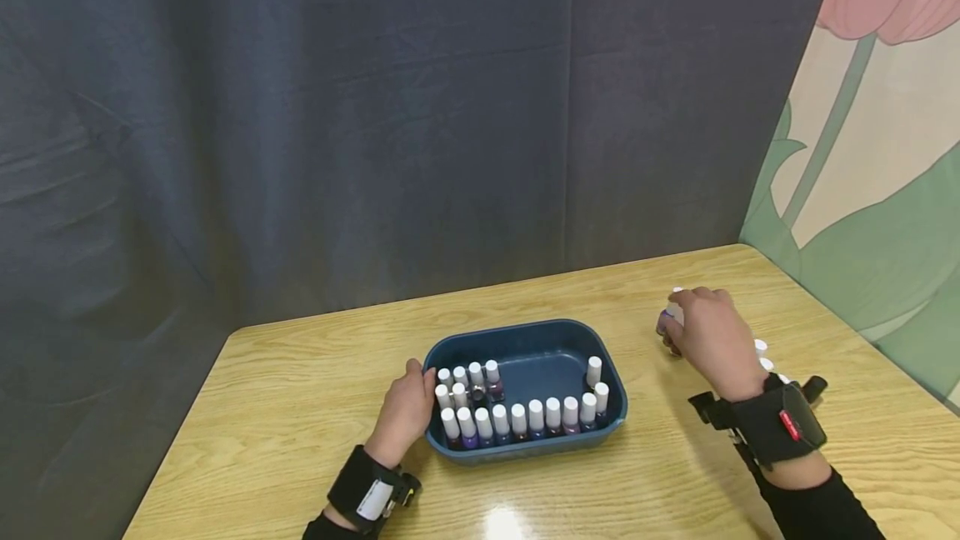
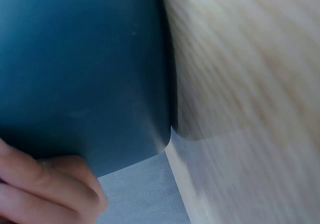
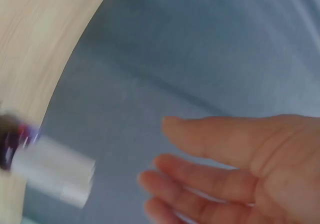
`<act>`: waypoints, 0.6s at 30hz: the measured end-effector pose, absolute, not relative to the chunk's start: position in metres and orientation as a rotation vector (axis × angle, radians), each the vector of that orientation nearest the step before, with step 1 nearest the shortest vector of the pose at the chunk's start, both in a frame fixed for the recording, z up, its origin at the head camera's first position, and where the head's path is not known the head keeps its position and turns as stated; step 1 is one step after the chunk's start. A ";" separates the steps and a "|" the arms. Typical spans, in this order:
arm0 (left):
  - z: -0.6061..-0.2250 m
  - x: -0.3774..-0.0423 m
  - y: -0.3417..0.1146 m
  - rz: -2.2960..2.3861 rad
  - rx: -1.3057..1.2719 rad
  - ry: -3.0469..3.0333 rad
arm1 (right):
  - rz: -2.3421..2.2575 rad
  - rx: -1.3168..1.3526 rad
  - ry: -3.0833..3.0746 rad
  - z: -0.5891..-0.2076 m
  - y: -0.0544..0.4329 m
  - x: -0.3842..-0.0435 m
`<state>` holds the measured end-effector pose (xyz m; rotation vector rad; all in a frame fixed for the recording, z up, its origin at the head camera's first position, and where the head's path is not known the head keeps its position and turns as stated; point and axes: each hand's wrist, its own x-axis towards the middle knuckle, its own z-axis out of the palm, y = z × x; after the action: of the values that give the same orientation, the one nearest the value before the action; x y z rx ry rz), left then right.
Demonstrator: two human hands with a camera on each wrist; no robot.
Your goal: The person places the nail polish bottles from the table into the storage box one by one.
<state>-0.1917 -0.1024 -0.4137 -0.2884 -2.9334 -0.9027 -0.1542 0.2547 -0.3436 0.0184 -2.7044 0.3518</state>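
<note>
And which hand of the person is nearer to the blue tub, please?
Left. The left hand touches the tub at its left end, while the right hand is apart from it, beyond its right end, near a bottle.

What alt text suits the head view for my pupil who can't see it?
A person's left hand holds the left end of a blue tray partly filled with white-capped bottles. The right hand is beside more bottles on the wooden table.
</note>
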 end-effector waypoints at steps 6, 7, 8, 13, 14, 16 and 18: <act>-0.415 -0.192 -0.104 -0.900 -0.287 -2.933 | 0.367 -0.183 -2.830 -0.350 0.283 -0.160; -0.415 -0.192 -0.104 -0.902 -0.287 -2.933 | 0.369 -0.191 -2.849 -0.351 0.286 -0.161; -0.415 -0.192 -0.104 -0.903 -0.285 -2.935 | 0.373 -0.189 -2.863 -0.353 0.289 -0.161; -0.414 -0.191 -0.103 -0.907 -0.279 -2.938 | 0.430 -0.179 -2.911 -0.357 0.293 -0.163; -0.414 -0.191 -0.103 -0.911 -0.277 -2.941 | 0.448 -0.181 -2.916 -0.357 0.293 -0.163; -0.413 -0.191 -0.103 -0.918 -0.269 -2.947 | 0.479 -0.192 -2.923 -0.358 0.292 -0.163; -0.413 -0.192 -0.102 -0.923 -0.267 -2.951 | 0.502 -0.208 -2.923 -0.359 0.291 -0.163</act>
<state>-0.1916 -0.1023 -0.4132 -0.2668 -2.9512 -0.9225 -0.1631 0.2913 -0.3593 -0.2084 -2.9233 0.5023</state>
